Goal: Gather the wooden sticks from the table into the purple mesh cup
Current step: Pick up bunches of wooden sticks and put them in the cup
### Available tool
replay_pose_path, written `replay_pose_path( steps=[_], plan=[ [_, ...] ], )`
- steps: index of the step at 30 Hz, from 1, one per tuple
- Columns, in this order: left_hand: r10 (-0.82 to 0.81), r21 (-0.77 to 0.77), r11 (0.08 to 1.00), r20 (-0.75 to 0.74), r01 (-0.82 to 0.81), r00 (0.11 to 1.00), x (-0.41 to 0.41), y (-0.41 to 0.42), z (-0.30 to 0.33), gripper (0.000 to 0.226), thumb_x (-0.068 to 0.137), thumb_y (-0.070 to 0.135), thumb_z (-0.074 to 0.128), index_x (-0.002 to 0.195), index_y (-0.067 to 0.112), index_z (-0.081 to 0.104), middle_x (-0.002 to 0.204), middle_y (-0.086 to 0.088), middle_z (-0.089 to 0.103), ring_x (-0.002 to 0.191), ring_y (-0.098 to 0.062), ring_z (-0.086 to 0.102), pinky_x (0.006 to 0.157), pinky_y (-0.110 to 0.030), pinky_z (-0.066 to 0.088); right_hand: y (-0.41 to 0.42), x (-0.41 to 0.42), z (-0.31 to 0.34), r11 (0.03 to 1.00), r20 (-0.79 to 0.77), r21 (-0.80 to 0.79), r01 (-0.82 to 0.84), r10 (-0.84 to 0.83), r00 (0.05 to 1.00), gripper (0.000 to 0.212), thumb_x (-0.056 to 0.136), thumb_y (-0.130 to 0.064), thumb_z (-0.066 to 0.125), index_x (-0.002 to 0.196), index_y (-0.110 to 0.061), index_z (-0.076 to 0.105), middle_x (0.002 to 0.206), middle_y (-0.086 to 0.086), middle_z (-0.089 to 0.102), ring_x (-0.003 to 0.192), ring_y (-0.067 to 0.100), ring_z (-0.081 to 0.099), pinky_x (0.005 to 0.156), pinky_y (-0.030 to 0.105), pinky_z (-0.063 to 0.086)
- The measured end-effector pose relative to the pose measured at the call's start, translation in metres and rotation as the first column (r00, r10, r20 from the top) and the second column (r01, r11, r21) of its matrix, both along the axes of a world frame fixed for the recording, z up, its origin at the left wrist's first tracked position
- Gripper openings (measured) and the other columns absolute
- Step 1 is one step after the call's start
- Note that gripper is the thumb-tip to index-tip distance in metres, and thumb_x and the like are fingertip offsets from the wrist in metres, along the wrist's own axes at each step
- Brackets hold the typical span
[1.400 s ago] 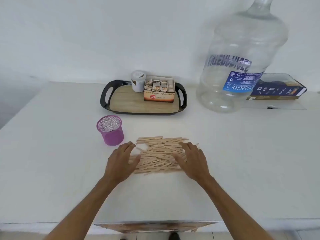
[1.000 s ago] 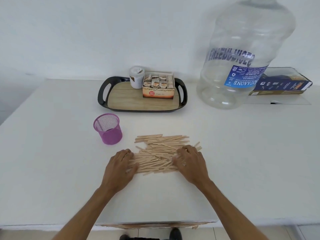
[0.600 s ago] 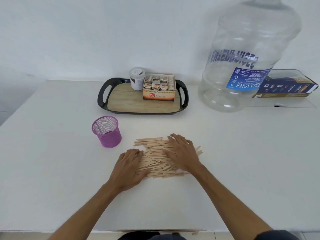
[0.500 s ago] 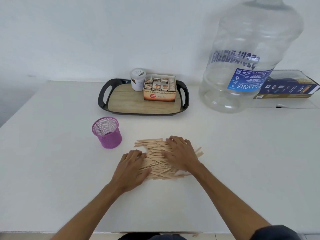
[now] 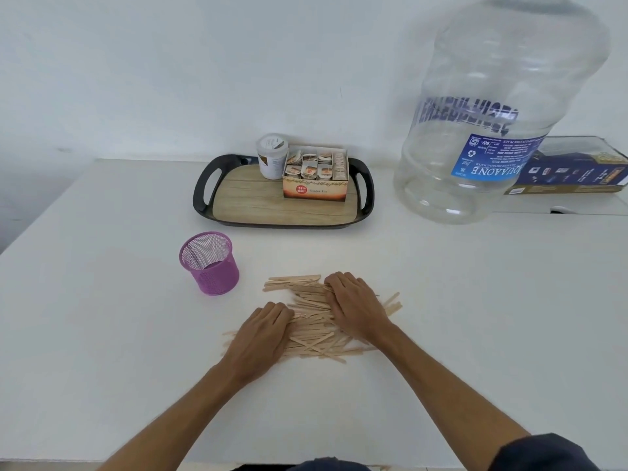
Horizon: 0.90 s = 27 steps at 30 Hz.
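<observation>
Both hands have drawn closer together across the pile since the earlier frames, the right hand [image 5: 353, 305] sliding in from the pile's right end to lie on its upper middle, and the sticks under them have bunched and skewed. Most of the wooden sticks [image 5: 312, 329] lie flat with their long axes running left to right across the table [image 5: 475, 317]; several near the right end and the front edge fan out at a slant. They overlap too thickly to count, clearly dozens. The left hand [image 5: 260, 338] presses palm down on the pile's left front, fingers curled slightly over the sticks; the right hand's fingers bend onto the far part of the heap. Whether either hand actually pinches any stick cannot be told. One purple mesh cup [image 5: 210, 263] stands upright just left of and behind the pile, apart from it. Farther back sit one black tray [image 5: 204, 195] carrying one white jar [image 5: 272, 156] and one open box of sachets [image 5: 316, 178], then one large clear water bottle [image 5: 492, 107] and one dark flat box [image 5: 574, 171].
</observation>
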<state>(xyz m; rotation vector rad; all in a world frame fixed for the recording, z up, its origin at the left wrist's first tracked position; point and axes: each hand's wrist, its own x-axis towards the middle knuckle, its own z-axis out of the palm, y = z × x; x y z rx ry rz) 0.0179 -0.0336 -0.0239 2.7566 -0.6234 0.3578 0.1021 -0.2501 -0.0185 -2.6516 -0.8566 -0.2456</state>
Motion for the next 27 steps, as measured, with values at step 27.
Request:
replay_pose_path(
  steps=[27],
  plan=[
    [0.283,-0.745,0.614,-0.104,-0.263,0.954,0.032,-0.023,0.067,0.043,0.089,0.023,0.068,0.060,0.024,0.036,0.048,0.010,0.040,0.044,-0.006,0.029,0.045,-0.017,0.024,0.015,0.014,0.060,0.537,-0.443,0.747,0.392,-0.039,0.896,0.063,0.081,-0.040,0.078,0.054,-0.013,0.028,0.049,0.000,0.023,0.047,0.014,0.020,0.047,0.027,0.024]
  ],
)
